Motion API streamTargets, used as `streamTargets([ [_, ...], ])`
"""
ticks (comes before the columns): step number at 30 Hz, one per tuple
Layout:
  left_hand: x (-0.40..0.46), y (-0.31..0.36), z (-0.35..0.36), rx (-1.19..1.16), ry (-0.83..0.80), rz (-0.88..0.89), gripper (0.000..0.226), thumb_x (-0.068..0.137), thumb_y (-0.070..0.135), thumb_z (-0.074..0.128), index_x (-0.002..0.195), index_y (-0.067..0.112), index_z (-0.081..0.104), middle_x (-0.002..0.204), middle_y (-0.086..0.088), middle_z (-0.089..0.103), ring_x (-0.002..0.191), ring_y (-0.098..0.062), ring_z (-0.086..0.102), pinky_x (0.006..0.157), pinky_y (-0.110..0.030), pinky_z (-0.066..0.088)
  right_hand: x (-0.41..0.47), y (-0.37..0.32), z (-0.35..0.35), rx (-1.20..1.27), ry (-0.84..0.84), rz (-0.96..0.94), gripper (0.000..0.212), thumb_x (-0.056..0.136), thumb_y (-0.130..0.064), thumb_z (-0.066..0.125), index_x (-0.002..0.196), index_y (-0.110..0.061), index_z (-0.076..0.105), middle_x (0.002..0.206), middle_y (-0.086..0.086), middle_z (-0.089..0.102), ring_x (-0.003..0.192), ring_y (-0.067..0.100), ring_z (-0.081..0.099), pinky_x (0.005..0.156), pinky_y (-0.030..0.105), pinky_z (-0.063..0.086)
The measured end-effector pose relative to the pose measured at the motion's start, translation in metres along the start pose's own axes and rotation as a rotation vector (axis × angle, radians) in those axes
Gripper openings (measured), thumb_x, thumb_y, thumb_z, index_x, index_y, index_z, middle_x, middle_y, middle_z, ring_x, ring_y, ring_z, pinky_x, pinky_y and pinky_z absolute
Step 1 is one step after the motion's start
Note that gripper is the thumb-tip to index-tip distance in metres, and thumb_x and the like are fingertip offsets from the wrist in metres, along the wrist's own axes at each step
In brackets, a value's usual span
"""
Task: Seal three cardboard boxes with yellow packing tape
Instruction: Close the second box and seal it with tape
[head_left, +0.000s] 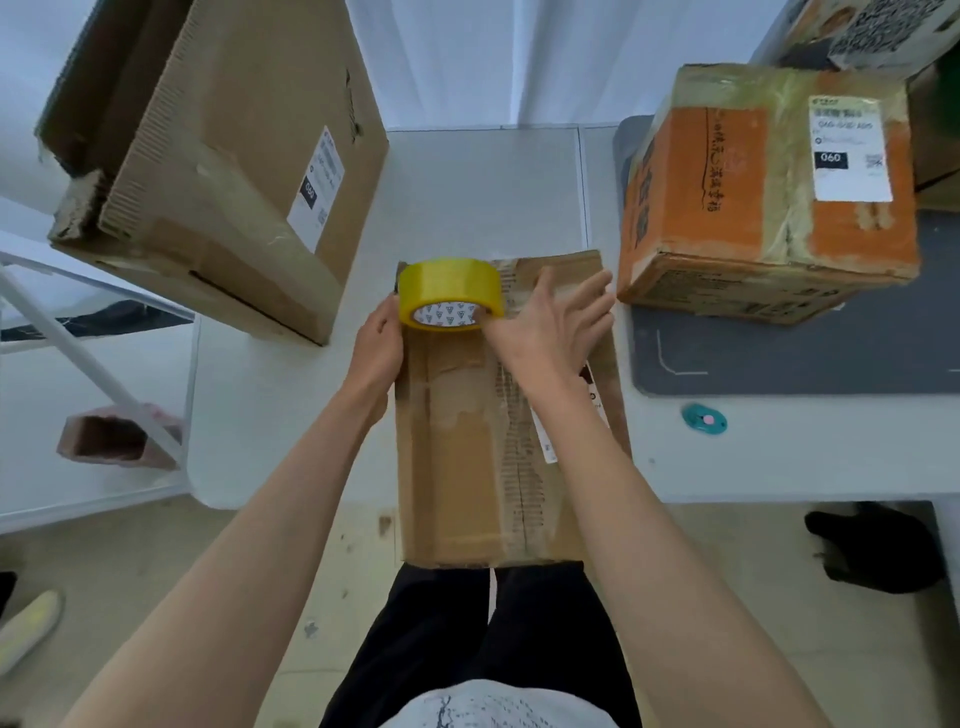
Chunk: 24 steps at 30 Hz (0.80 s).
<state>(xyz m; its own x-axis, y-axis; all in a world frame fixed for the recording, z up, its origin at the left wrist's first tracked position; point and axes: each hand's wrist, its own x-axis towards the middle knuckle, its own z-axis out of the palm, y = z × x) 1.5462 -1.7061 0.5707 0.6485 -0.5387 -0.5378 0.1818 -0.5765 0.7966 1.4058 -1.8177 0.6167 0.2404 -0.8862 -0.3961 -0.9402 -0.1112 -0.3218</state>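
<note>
Flat box (498, 415) overhangs the desk (291, 395); at its far end, left hand (376, 348) grips tape roll (450, 293), right hand's (545, 325) fingers spread flat beside it: slipping could skew the strip.

Flat brown box (493, 415) is lying lengthwise on the white tabletop (291, 415), near end overhanging the edge. Yellow tape roll (451, 293) is standing on edge at the box's far left corner. Left hand (378, 345) is gripping the roll's left side; right hand (553, 325) is touching the roll with thumb, fingers spreading over the box top. Big brown box (223, 156) is sitting far left, orange box (769, 192) far right on a grey mat (779, 358).
</note>
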Motion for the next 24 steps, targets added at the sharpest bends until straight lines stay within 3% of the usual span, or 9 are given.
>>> streamTargets([
  [2,-0.001,-0.008,0.001,-0.024,0.075,0.017,0.037,0.108,0.036,0.040,0.139,0.026,0.055,0.135,0.004,0.060,0.125,-0.013,0.057,0.106,-0.038,0.049,-0.007,-0.007,0.011,0.011,0.048,-0.021,0.094,0.082,-0.079,0.055,0.149,-0.017,0.033,0.158,0.042,-0.012,0.148,0.059,-0.007,0.120,0.060,0.003],
  [6,0.000,-0.005,0.016,-0.032,0.161,0.005,0.034,0.107,0.028,0.039,0.140,0.026,0.048,0.133,-0.002,0.059,0.121,-0.019,0.058,0.101,-0.039,0.050,-0.007,-0.004,0.026,0.029,0.139,-0.016,0.083,0.081,-0.080,0.055,0.136,-0.019,0.043,0.159,0.040,-0.011,0.148,0.057,-0.008,0.120,0.059,0.002],
  [12,-0.001,-0.012,0.021,0.183,0.279,0.058,0.040,0.109,0.045,0.034,0.134,0.023,0.056,0.125,-0.007,0.067,0.113,-0.029,0.059,0.086,-0.038,0.043,-0.008,-0.006,0.029,0.084,0.163,-0.073,0.041,0.089,-0.058,0.062,0.120,-0.032,0.059,0.166,0.027,-0.001,0.148,0.058,-0.009,0.121,0.061,0.002],
  [14,0.002,-0.015,0.019,0.234,0.290,0.057,0.050,0.107,0.055,0.030,0.128,0.020,0.058,0.115,-0.007,0.068,0.107,-0.030,0.060,0.079,-0.036,0.037,-0.007,-0.002,0.024,0.094,0.173,-0.066,0.036,0.092,-0.051,0.056,0.120,-0.029,0.059,0.166,0.018,0.017,0.149,0.055,0.001,0.120,0.062,0.009],
  [16,0.002,-0.016,0.018,0.251,0.303,0.049,0.053,0.105,0.059,0.029,0.123,0.019,0.059,0.100,-0.004,0.067,0.098,-0.030,0.061,0.077,-0.036,0.035,-0.008,0.010,0.010,0.166,0.239,-0.090,0.042,0.089,-0.047,0.039,0.116,-0.019,0.055,0.148,0.012,0.049,0.143,0.048,0.030,0.113,0.060,0.027],
  [17,0.001,-0.016,0.018,0.250,0.304,0.050,0.054,0.105,0.060,0.028,0.122,0.019,0.059,0.093,-0.001,0.065,0.094,-0.028,0.061,0.076,-0.036,0.035,-0.009,0.018,0.004,0.236,0.294,-0.121,0.039,0.088,-0.044,0.034,0.110,-0.017,0.051,0.129,0.010,0.061,0.129,0.042,0.047,0.104,0.056,0.037],
  [19,-0.002,-0.014,0.019,0.247,0.298,0.048,0.053,0.105,0.060,0.028,0.126,0.021,0.058,0.088,0.004,0.061,0.091,-0.025,0.061,0.076,-0.035,0.036,-0.010,0.036,-0.004,0.374,0.368,-0.160,0.024,0.090,-0.040,0.037,0.102,-0.019,0.040,0.101,0.004,0.065,0.100,0.031,0.061,0.087,0.042,0.041],
  [21,-0.005,-0.013,0.020,0.233,0.299,0.057,0.051,0.106,0.058,0.029,0.135,0.024,0.054,0.098,0.005,0.063,0.097,-0.023,0.061,0.080,-0.035,0.037,-0.012,0.044,-0.005,0.403,0.377,-0.181,0.029,0.092,-0.045,0.043,0.112,-0.024,0.041,0.098,-0.002,0.064,0.096,0.021,0.060,0.086,0.034,0.035],
  [24,-0.008,-0.012,0.017,0.174,0.263,0.141,0.053,0.105,0.059,0.031,0.148,0.031,0.042,0.135,0.001,0.062,0.118,-0.018,0.059,0.097,-0.038,0.042,-0.008,0.045,0.001,0.359,0.361,-0.230,0.037,0.094,-0.037,0.053,0.130,-0.029,0.051,0.114,-0.004,0.065,0.116,0.022,0.049,0.097,0.038,0.036],
])
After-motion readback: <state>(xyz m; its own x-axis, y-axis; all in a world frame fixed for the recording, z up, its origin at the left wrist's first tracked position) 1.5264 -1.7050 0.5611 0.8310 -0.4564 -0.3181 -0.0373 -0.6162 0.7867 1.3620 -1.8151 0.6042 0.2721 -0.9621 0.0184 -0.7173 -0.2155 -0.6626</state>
